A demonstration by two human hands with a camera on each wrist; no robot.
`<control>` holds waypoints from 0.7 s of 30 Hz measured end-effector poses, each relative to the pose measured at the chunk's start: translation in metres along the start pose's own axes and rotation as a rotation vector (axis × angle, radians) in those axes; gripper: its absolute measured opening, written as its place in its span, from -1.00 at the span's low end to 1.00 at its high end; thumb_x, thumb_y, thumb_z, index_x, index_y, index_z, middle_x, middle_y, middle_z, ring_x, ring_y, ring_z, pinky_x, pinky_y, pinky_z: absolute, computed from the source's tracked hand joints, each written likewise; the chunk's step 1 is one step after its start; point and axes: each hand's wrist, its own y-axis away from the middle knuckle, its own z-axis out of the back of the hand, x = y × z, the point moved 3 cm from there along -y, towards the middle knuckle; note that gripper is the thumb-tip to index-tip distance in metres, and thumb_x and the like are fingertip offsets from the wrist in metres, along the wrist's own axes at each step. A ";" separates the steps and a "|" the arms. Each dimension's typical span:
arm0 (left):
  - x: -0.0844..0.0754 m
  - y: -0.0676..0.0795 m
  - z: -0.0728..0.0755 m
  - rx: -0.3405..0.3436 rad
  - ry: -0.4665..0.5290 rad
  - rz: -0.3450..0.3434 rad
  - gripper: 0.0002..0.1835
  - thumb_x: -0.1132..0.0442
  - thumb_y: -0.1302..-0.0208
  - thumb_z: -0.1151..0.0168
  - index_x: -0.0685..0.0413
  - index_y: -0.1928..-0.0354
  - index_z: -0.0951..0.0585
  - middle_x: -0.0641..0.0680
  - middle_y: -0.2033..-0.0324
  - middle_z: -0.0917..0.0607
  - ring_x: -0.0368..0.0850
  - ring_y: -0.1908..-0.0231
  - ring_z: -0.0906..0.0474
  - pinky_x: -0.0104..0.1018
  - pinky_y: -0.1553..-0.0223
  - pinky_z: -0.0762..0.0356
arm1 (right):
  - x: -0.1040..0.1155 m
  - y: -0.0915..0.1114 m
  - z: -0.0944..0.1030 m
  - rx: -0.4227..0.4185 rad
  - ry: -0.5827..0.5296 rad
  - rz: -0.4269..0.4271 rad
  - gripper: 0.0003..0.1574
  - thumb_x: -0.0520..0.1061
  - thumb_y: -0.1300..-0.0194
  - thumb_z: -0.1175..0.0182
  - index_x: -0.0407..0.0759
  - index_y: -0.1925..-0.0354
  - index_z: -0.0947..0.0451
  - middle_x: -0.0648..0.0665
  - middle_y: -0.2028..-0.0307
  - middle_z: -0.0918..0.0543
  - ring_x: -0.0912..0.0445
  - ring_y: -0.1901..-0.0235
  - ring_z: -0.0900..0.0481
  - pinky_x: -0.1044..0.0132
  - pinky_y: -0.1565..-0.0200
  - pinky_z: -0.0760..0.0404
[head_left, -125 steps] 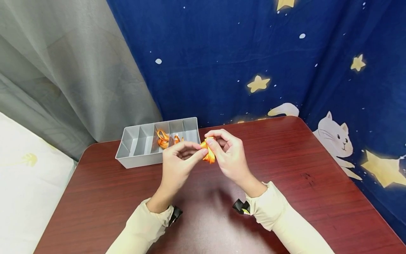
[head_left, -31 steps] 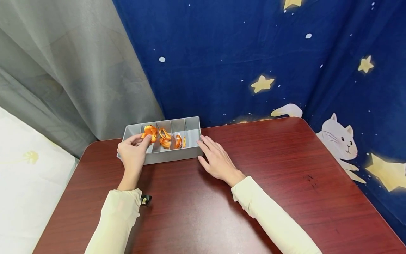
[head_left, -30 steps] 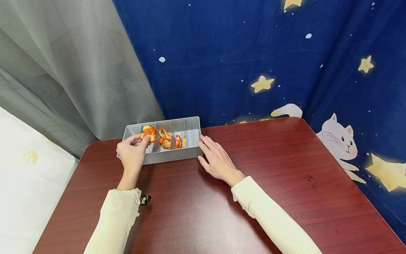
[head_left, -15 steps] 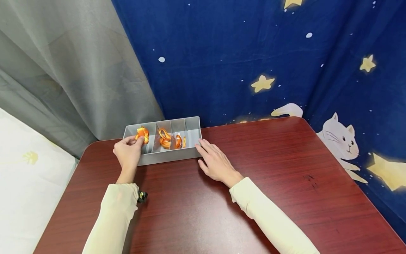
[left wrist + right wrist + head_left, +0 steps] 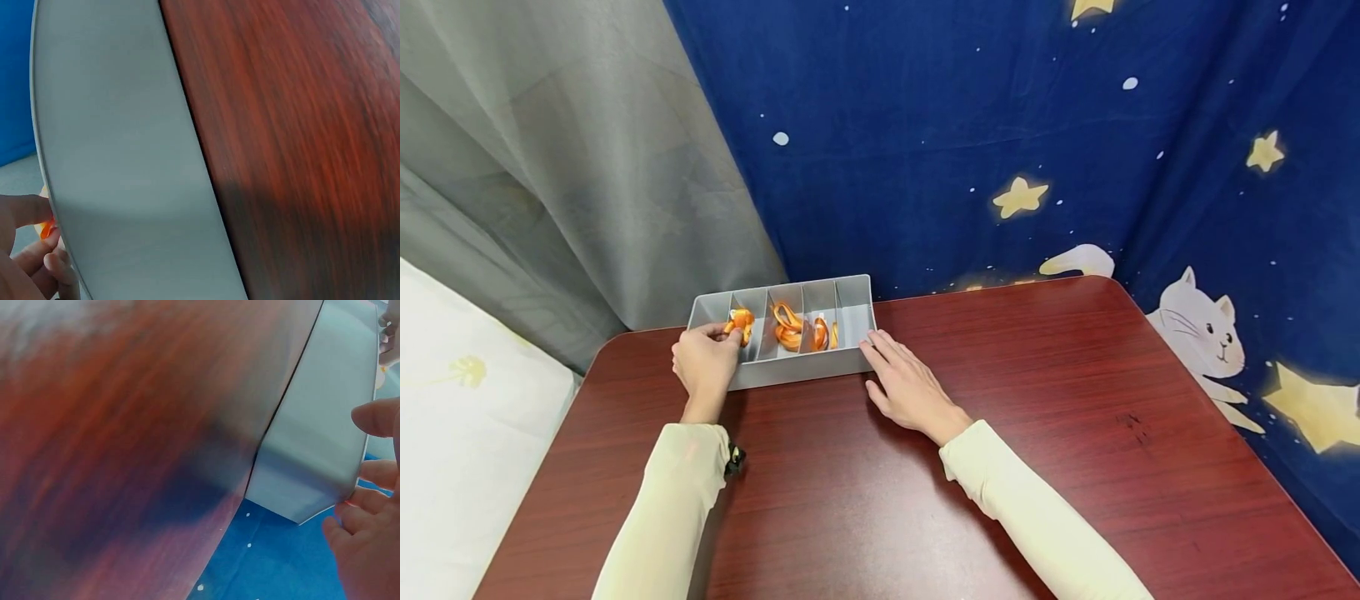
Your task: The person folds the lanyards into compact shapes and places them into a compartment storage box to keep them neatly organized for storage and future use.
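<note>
In the head view a light grey divided tray (image 5: 808, 367) sits at the table's back left. My left hand (image 5: 706, 364) pinches a bunched orange satin ribbon (image 5: 742, 321) between thumb and fingers, low in the compartment second from the left. Only a scrap of that ribbon (image 5: 47, 230) shows beyond the tray rim in the left wrist view. My right hand (image 5: 910, 387) has its fingers extended, the tips resting at the tray's right front corner. Looped orange ribbon (image 5: 787, 327) lies in the middle compartment, and another orange piece (image 5: 821, 335) with a white bit is one compartment further right.
The tray stands on a dark red wood-grain table (image 5: 1000, 358). Behind it hang a grey curtain (image 5: 602, 167) and a blue curtain (image 5: 887, 150) with stars. White cloth (image 5: 475, 433) lies beyond the left edge.
Earlier both hands held the orange ribbon in front of the tray. Since then the left hand has carried it left and lowered it into a compartment, while the right hand has moved to the tray's corner.
</note>
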 end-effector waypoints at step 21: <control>-0.008 -0.007 -0.014 0.269 -0.397 -0.221 -0.79 0.15 -0.13 -0.27 0.16 0.39 -0.74 0.33 0.40 -0.71 0.40 0.29 -0.60 0.37 0.08 -0.21 | 0.003 -0.002 0.004 0.020 -0.022 -0.010 -0.28 -0.08 -0.37 -0.19 -0.29 -0.41 -0.30 -0.31 -0.41 -0.31 -0.12 -0.45 -0.19 0.03 -0.42 -0.20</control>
